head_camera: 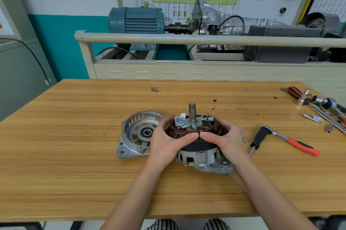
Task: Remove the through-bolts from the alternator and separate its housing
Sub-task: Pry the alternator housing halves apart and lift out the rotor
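Observation:
The alternator's rear housing (206, 160) stands on the wooden table (74, 154) with its copper stator winding (179, 132) and rotor exposed. The threaded rotor shaft (192, 112) points up. My left hand (166, 143) and my right hand (222, 139) grip the stator ring from both sides, thumbs meeting at the front. The detached front housing (134, 136), silver with a central bearing, lies flat just left of my left hand. A thin through-bolt (242, 134) lies right of my right hand.
A ratchet with a red-and-black handle (288, 141) lies to the right. Beside it rests a black-handled tool (259, 138). More wrenches, sockets and bits (322, 106) are at the far right edge. A washer (156, 89) sits near the table's back. A training rig stands behind.

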{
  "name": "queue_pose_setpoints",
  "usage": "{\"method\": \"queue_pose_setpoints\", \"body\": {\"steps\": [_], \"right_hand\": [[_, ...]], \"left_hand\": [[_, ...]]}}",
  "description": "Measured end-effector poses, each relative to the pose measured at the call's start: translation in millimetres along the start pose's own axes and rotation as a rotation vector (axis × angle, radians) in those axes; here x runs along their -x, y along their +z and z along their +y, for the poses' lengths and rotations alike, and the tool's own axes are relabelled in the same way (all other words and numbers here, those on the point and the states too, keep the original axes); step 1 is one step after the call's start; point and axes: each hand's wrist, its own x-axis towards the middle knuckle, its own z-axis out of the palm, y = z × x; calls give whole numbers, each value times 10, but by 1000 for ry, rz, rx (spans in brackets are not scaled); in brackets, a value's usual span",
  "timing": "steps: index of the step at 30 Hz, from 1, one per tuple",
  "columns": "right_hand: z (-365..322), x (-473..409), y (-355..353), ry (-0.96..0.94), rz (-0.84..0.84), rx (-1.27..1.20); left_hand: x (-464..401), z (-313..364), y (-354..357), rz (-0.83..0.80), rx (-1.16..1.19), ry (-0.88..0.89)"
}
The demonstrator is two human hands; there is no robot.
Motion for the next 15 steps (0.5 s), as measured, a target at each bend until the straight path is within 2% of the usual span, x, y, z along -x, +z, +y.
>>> {"method": "queue_pose_setpoints", "body": {"steps": [6, 15], "right_hand": [[6, 7, 16, -8, 15, -3], [15, 56, -28, 31, -38, 63]], "left_hand": [[-10, 4, -9, -13, 10, -10], [35, 23, -198, -234, -48, -9]]}}
